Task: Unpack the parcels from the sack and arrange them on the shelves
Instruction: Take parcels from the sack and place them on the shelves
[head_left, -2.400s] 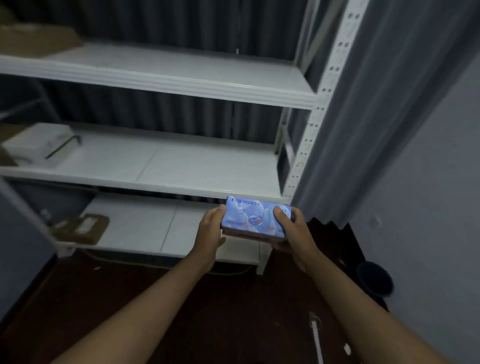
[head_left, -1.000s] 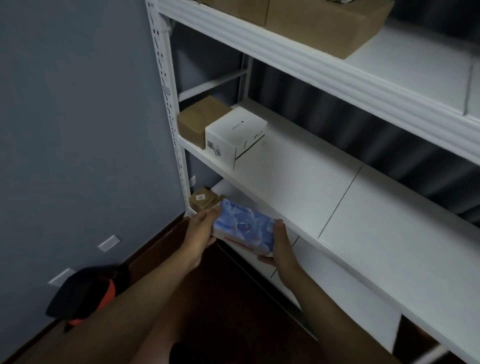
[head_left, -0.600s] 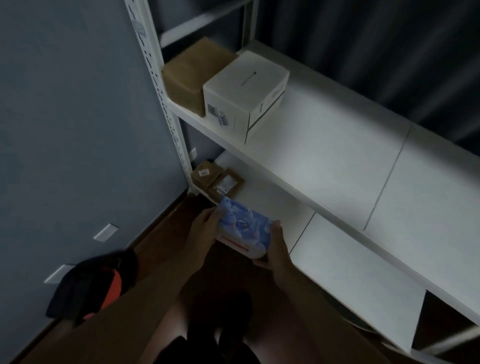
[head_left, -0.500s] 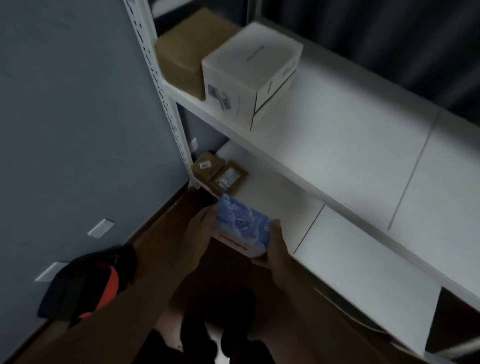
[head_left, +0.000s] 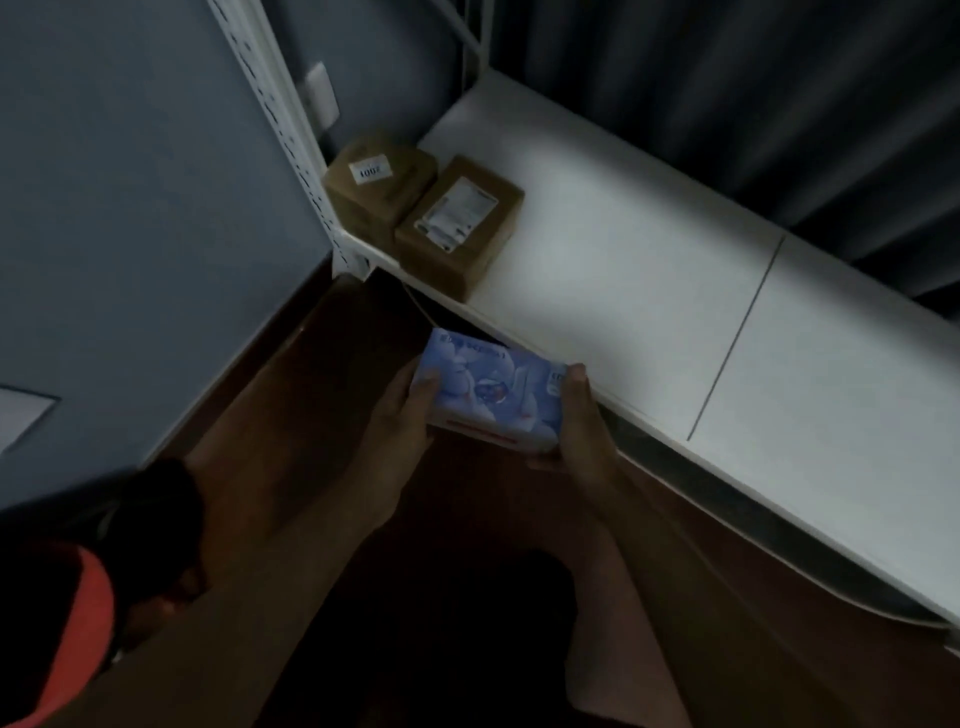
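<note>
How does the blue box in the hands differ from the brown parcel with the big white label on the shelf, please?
The blue box is glossy and printed with pictures; the brown parcel is plain, bearing a white label. The blue box is held off the shelf, left hand and right hand gripping its ends; the brown parcel rests on it. Both are rectangular.

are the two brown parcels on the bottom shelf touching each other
Touching. The head view shows the parcel with the small label pressed side to side against the parcel with the large label, with no gap along their shared edge.
</note>
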